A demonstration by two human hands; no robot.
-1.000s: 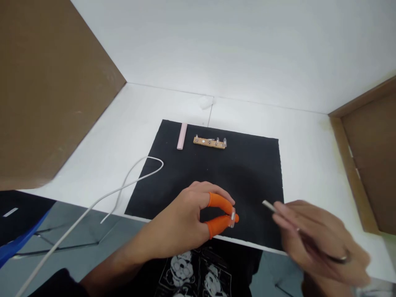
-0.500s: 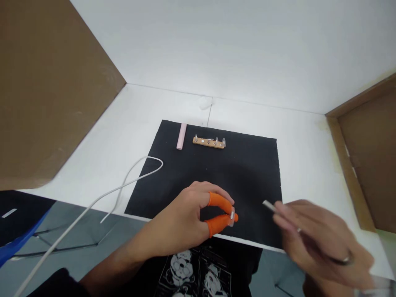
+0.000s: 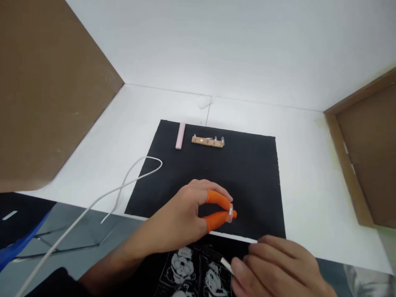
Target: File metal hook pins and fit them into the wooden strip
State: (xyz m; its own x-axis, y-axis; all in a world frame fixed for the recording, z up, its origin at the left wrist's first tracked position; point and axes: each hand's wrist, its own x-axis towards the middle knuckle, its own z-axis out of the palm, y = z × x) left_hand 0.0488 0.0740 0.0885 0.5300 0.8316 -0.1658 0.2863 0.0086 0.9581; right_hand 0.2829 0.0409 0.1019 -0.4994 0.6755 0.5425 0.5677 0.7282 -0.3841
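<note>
Orange covers sit on the thumb and finger of my left hand (image 3: 185, 210), which pinches a small clear piece (image 3: 230, 213) above the black mat (image 3: 247, 173). My right hand (image 3: 275, 268) is closed around a thin tool with a flat pale tip (image 3: 227, 265), low in the view, in front of my shirt; the rest of the tool is hidden by the fingers. Farther back on the mat lies a narrow wooden strip (image 3: 202, 141) bearing several small clear pieces. To its left is a pink bar (image 3: 180, 136).
A white cable (image 3: 120, 187) loops over the mat's left edge and runs down off the table. Brown panels stand at left (image 3: 55, 95) and right (image 3: 365, 148). A white wall (image 3: 216, 49) rises behind the white table (image 3: 309, 177).
My right hand has moved left and down, off the mat's right side, with the tool still in it. My left hand has barely moved and keeps the clear piece pinched.
</note>
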